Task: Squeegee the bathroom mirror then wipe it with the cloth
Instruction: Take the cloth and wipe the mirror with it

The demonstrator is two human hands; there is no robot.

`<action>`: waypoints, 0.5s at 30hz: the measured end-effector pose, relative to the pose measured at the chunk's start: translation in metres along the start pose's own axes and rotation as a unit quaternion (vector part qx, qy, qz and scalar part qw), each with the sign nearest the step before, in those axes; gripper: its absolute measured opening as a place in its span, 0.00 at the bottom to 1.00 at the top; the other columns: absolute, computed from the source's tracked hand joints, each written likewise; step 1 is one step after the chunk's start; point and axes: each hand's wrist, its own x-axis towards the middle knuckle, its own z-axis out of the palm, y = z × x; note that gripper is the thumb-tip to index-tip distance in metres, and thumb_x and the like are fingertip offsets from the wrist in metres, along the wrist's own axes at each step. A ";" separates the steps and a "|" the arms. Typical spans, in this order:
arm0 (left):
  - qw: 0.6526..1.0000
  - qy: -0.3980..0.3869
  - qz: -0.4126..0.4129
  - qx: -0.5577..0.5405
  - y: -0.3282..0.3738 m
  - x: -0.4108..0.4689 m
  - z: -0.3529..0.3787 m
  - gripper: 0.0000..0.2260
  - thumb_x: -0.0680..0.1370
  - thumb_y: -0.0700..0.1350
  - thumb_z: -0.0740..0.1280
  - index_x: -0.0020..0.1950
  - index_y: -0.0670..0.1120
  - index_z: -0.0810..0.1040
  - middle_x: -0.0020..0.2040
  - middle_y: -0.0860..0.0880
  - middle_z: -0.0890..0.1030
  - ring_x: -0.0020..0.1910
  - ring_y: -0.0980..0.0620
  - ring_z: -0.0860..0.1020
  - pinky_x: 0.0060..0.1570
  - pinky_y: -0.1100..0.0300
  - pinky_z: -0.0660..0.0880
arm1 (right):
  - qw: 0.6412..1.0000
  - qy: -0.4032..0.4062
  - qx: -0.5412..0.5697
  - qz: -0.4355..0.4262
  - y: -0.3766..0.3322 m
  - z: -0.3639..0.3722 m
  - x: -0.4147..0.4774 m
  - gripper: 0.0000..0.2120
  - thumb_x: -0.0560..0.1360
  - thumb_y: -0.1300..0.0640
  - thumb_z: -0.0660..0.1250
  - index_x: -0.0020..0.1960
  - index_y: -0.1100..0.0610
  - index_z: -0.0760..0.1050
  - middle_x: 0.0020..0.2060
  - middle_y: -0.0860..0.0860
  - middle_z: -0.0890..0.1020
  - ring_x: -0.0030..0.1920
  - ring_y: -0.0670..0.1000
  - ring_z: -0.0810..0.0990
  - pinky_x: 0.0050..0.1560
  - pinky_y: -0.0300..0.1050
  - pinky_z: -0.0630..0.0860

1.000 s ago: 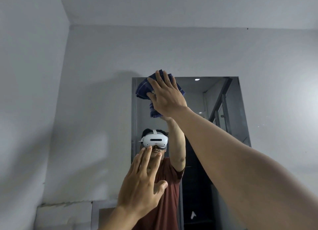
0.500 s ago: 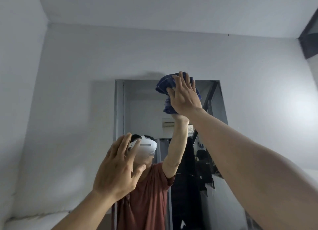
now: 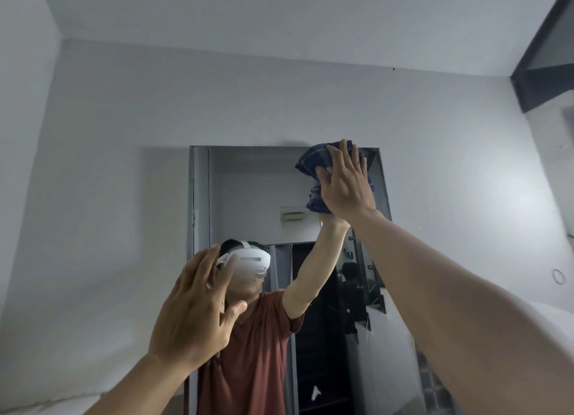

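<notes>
A tall frameless mirror (image 3: 248, 181) hangs on the pale wall ahead. My right hand (image 3: 344, 184) presses a bunched dark blue checked cloth (image 3: 313, 166) flat against the glass at the mirror's top right corner. My left hand (image 3: 195, 309) is raised in front of the mirror's lower left part, fingers spread, holding nothing; whether it touches the glass I cannot tell. The mirror reflects a person in a red shirt with a white headset. No squeegee is in view.
Pale walls (image 3: 93, 228) surround the mirror, with the ceiling close above. A dark sloped beam (image 3: 540, 73) juts out at the upper right. A low pale ledge (image 3: 37, 405) runs along the wall at the bottom left.
My right hand has slid the cloth from the mirror's top left to its top right corner. My left hand stayed raised and open at the lower left.
</notes>
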 end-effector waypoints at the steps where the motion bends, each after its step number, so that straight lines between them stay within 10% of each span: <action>1: 1.000 0.002 0.001 0.000 0.000 0.000 0.000 0.38 0.72 0.59 0.73 0.78 0.46 0.67 0.77 0.40 0.66 0.77 0.40 0.62 0.71 0.46 0.69 | 1.000 0.008 0.001 0.016 0.005 -0.001 -0.004 0.25 0.84 0.48 0.53 0.79 0.54 0.59 0.82 0.58 0.53 0.82 0.59 0.46 0.81 0.57 0.42; 7: 0.999 0.029 0.003 0.013 0.010 -0.011 0.000 0.27 0.77 0.58 0.61 0.71 0.44 0.75 0.66 0.43 0.74 0.65 0.41 0.73 0.60 0.48 0.75 | 0.995 0.040 0.000 0.097 0.027 -0.005 -0.037 0.26 0.84 0.47 0.54 0.79 0.55 0.58 0.81 0.58 0.54 0.82 0.58 0.47 0.81 0.54 0.41; 15: 0.999 -0.039 0.014 0.015 0.011 -0.031 -0.002 0.39 0.74 0.64 0.62 0.80 0.45 0.61 0.80 0.43 0.61 0.80 0.44 0.58 0.77 0.51 0.57 | 0.978 0.057 0.001 0.199 0.021 0.003 -0.091 0.28 0.83 0.45 0.53 0.80 0.54 0.55 0.82 0.57 0.52 0.82 0.58 0.45 0.80 0.56 0.39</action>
